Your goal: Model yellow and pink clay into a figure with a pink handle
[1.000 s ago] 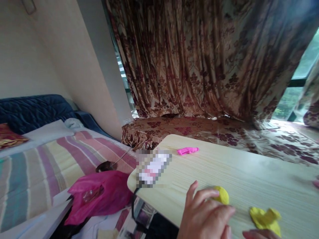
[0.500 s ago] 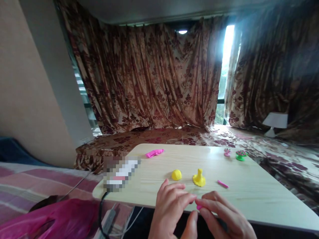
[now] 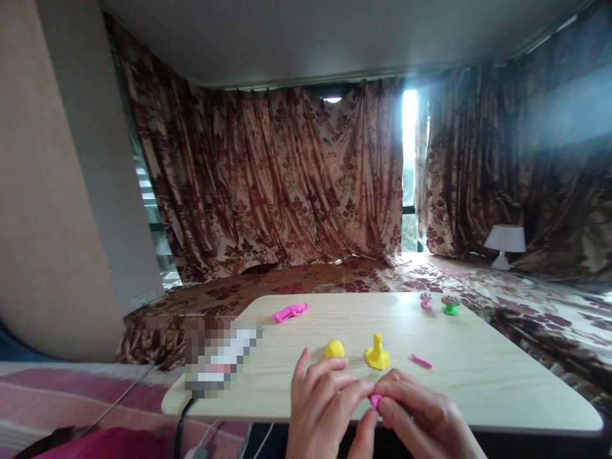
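Note:
A small lump of pink modelling clay (image 3: 375, 401) is pinched between the fingertips of both hands at the table's near edge. My left hand (image 3: 325, 405) touches it with thumb and index finger, its other fingers spread. My right hand (image 3: 421, 411) grips the lump between thumb and fingers. Just beyond them a yellow clay dome (image 3: 334, 349) sits beside a yellow clay piece (image 3: 377, 354) with a flat base and upright stem. A thin pink clay stick (image 3: 421, 361) lies to the right. Farther back is a long pink clay piece (image 3: 291, 312).
Two small clay figures, one pink (image 3: 426, 301) and one green with dots (image 3: 451, 305), stand at the back right of the pale table (image 3: 459, 395). A blurred-out object (image 3: 224, 360) with a black cable lies at the left. A lamp (image 3: 505, 245) stands on the covered ledge behind.
My view has swung right and up, bringing the right side of the table into sight. My hands have come together on the pink clay lump; the left hand is away from the yellow dome.

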{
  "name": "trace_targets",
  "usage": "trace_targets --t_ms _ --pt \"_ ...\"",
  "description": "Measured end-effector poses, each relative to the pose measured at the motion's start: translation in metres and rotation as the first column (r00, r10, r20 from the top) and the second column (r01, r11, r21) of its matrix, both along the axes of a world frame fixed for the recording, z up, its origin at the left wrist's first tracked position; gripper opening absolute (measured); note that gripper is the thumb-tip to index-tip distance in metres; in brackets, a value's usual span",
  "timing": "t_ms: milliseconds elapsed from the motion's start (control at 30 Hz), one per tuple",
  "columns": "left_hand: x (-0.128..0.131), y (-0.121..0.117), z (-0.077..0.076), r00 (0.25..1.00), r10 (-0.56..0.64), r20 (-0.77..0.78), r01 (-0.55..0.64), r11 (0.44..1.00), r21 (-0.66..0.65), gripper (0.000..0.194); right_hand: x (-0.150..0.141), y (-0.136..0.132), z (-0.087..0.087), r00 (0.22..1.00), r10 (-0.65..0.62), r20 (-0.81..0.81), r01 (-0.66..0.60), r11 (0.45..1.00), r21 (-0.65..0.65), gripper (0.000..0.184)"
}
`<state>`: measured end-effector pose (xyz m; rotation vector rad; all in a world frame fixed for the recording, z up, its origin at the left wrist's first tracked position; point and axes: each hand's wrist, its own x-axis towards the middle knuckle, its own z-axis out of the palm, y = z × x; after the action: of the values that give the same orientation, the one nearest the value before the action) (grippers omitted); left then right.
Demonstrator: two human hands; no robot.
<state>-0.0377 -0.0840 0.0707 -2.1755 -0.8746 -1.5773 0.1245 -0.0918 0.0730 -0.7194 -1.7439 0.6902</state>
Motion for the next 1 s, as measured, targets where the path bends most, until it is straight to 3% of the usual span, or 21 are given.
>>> trace_targets --t_ms 233,367,500,1000 --pt "0.0000 0.0021 -0.0006 0.999 0.011 -0.051 -0.010 1.000 0.030 0.031 0.0023 0.0045 -0.0051 0.999 -0.037 0.027 0.037 0.999 -0.015 0.024" --pt "0.0019 0.0008 -0.0001 0.998 -0.051 0.037 0.056 0.990 -0.130 0.025 0.0043 0.0042 -0.0052 0.992 -0.118 0.037 0.118 0.993 0.006 0.021" --pt "0.0008 -0.0012 0.0033 0.992 -0.112 0.063 0.127 0.935 -0.331 0.016 0.0028 0.0017 -0.0032 0.992 -0.126 0.012 0.124 0.987 0.105 0.016" --pt "0.0069 -0.0018 -0.0020 0.953 -0.085 0.292 0.207 0.884 -0.419 0.010 0.0034 0.0007 -0.0030 0.981 -0.189 -0.042 0.193 0.954 0.228 0.016"
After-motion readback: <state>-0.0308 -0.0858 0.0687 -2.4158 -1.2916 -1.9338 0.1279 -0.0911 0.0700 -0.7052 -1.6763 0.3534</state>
